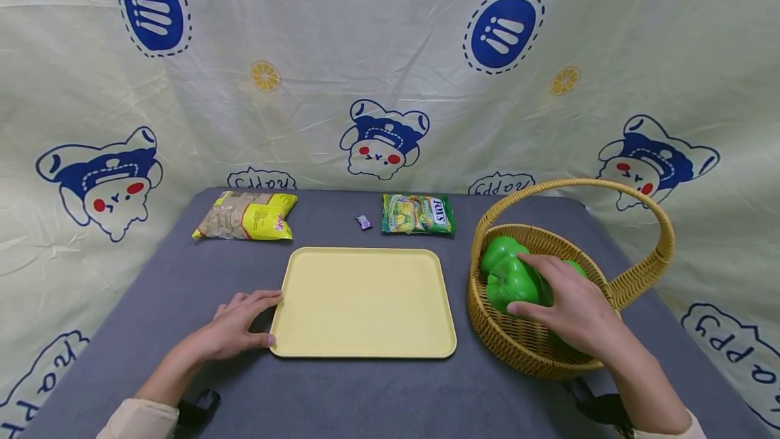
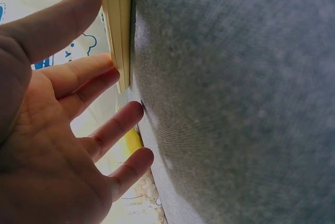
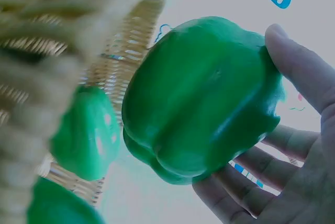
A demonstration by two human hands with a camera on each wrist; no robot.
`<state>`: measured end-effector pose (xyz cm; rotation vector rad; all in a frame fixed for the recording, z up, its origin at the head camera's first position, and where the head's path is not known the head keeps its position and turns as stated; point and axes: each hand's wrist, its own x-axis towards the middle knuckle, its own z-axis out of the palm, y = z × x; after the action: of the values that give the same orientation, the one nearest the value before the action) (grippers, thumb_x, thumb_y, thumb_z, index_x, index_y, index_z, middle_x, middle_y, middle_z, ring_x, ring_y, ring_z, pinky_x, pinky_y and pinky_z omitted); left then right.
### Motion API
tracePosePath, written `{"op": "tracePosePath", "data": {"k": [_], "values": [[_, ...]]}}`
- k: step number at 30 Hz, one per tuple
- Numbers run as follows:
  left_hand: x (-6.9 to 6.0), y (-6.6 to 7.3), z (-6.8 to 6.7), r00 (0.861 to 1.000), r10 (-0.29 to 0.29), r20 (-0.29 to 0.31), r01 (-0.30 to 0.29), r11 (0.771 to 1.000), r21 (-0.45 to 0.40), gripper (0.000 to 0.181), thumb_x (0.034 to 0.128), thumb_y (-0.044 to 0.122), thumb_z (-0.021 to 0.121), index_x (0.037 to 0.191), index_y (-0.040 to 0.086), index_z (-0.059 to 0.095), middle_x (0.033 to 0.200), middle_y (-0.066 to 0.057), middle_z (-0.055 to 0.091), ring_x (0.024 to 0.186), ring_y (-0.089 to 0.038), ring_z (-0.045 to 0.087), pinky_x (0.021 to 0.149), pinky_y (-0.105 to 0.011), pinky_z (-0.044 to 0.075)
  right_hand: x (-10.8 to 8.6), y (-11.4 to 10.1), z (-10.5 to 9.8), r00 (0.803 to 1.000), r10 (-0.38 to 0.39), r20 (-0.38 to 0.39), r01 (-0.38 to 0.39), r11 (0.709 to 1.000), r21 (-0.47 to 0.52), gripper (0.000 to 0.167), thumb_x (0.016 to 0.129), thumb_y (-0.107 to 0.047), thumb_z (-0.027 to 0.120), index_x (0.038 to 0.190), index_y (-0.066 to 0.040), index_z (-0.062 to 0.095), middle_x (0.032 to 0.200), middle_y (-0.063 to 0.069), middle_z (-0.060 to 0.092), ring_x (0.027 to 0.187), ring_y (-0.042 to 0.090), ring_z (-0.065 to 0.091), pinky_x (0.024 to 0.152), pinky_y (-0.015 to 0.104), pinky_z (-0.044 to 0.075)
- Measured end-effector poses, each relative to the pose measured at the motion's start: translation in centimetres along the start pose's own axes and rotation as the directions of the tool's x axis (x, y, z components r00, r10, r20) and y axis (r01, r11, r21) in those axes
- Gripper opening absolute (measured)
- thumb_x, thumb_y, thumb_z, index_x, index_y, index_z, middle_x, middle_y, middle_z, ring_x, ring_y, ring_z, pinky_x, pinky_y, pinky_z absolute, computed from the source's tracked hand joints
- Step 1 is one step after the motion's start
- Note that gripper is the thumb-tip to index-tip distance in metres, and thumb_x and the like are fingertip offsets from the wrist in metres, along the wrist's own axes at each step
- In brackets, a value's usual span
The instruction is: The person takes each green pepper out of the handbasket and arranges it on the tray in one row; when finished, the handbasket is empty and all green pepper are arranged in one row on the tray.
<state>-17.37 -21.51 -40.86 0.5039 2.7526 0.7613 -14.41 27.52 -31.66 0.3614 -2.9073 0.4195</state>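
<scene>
Green pepper (image 3: 204, 98) grasped by the right hand (image 1: 569, 300) at a wicker basket (image 1: 487, 334).
Thumb and fingers hold the pepper from opposite sides; other green peppers (image 3: 86, 135) lie in the basket near these fingers. The left hand (image 1: 240, 324), its fingers extended and released, touches the left edge of a cream tray (image 1: 365, 303) with thumb and fingertip. Beyond the left fingers, a yellow bag (image 1: 246, 217) lies on the grey bench (image 1: 365, 398); a green packet (image 1: 418, 214) and a small purple sachet (image 1: 363, 222) lie farther forward, between the two hands.
</scene>
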Motion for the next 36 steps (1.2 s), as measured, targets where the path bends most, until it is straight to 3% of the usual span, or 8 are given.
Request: {"op": "tracePosePath", "data": {"k": [13,27,36], "values": [[-0.1,0.0,-0.1,1.0,0.011,-0.007,-0.011,1.0,-0.001,0.072,0.0775,0.037,0.074,0.138,0.009,0.046,0.143,-0.01,0.043,0.113,-0.029,0.04,0.078,-0.041,0.026,-0.1,-3.0,-0.4,0.991,-0.1,-0.091,0.106,0.992,0.066,0.083,0.072,-0.047,0.077,0.139,-0.012,0.044,0.13,0.016,0.054,0.11,0.033,0.054,0.08,0.051,0.048],[-0.2,0.0,-0.1,0.999,0.043,-0.02,-0.043,0.999,-0.011,0.072,0.0784,0.038,0.073,0.139,0.009,0.046,0.144,-0.009,0.042,0.113,-0.029,0.04,0.078,-0.04,0.025,1.5,-5.1,0.8,0.982,-0.169,-0.082,0.181,0.968,0.174,0.08,0.073,-0.047,0.076,0.139,-0.013,0.045,0.129,0.009,0.056,0.106,0.024,0.059,0.082,0.044,0.049],[-0.1,-0.2,0.0,0.999,0.046,-0.025,-0.046,0.999,-0.014,0.073,0.0783,0.037,0.073,0.139,0.008,0.045,0.144,-0.01,0.042,0.113,-0.029,0.04,0.077,-0.04,0.025,2.6,-6.2,1.9,0.98,-0.19,-0.062,0.199,0.953,0.229,0.081,0.072,-0.045,0.078,0.14,-0.014,0.044,0.135,0.009,0.052,0.115,0.027,0.054,0.088,0.045,0.047]]}}
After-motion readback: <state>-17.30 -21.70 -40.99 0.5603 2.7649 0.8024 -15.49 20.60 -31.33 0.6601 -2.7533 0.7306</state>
